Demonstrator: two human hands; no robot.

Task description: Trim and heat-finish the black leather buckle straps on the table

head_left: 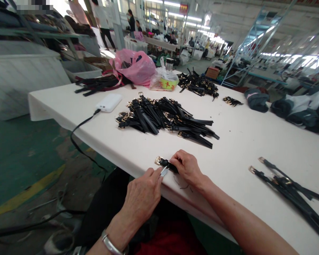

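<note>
A short black strap (172, 168) with a gold buckle (158, 160) lies at the near edge of the table. My right hand (187, 165) is closed on it, thumb and fingers pinching it right of the buckle. My left hand (145, 189) is closed around small thread snips (164, 171), whose silver pointed blades touch or nearly touch the strap's near side. My palm hides their handles. Dark loose threads (184, 186) hang by the table edge below my right hand.
A pile of black buckled straps (154, 115) lies mid-table, with a white power bank (108, 103) and its cable to the left. More straps (287, 187) lie at right. Behind are a pink bag (134, 67), another strap pile (198, 84) and rolled dark cloth (256, 100).
</note>
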